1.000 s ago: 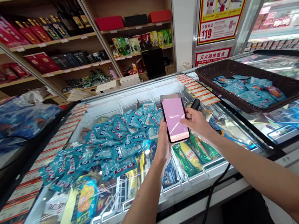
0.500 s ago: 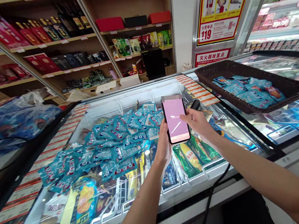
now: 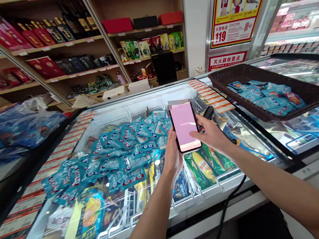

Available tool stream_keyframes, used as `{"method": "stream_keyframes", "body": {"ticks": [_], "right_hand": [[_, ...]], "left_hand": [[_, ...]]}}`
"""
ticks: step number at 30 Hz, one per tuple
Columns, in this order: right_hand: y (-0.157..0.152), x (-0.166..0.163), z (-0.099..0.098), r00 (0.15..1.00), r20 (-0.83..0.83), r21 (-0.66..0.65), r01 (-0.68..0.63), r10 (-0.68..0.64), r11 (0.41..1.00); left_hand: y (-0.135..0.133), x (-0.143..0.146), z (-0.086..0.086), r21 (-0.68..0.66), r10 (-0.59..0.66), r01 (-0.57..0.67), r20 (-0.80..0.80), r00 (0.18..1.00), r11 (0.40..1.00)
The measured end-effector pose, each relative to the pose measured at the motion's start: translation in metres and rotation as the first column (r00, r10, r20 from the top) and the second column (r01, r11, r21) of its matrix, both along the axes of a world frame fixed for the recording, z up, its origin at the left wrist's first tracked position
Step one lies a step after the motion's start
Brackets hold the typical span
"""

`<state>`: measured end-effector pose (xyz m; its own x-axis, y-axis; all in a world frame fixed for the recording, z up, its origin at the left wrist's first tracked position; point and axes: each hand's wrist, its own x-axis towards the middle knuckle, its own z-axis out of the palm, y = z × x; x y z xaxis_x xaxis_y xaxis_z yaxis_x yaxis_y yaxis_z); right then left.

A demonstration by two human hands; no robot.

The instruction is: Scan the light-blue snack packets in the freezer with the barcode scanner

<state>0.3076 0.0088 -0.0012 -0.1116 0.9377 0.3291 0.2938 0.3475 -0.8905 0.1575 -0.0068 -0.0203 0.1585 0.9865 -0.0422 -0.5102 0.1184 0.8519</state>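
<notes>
Phone (image 3: 185, 127) held upright over open chest freezer (image 3: 135, 106), above near edge. Left hand (image 3: 173, 157) clamped on phone's lower left side; right hand (image 3: 210, 133) thumb on screen, fingers behind. Risk: one-sided grip slips, phone drops among blue packets (image 3: 123, 153).

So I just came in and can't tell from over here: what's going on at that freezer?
A person stands at an open chest freezer full of blue packets. The left hand holds a phone with a pink screen, and the right hand touches its right edge. A dark basket with more packets sits to the right.
</notes>
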Motion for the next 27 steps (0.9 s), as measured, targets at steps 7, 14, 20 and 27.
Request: {"method": "stream_keyframes", "body": {"ticks": [7, 14, 20, 27], "right_hand": [[-0.003, -0.001, -0.005, 0.991, 0.073, -0.021, -0.107, 0.109, 0.994], [-0.005, -0.004, -0.015, 0.985, 0.159, 0.009, -0.061, 0.059, 0.998], [-0.008, -0.004, -0.013, 0.97, 0.235, 0.022, -0.063, 0.057, 0.998], [-0.012, -0.006, -0.005, 0.938, 0.342, -0.012, -0.056, 0.056, 0.998]], "left_hand": [[0.007, -0.003, -0.004, 0.023, 0.089, -0.089, 0.008, 0.996, 0.996], [0.006, -0.004, 0.0, 0.019, 0.109, -0.109, 0.016, 0.994, 0.994], [0.008, -0.005, -0.002, 0.033, 0.128, -0.129, 0.035, 0.991, 0.991], [0.009, -0.005, -0.005, 0.042, 0.138, -0.14, 0.051, 0.989, 0.989]]}}
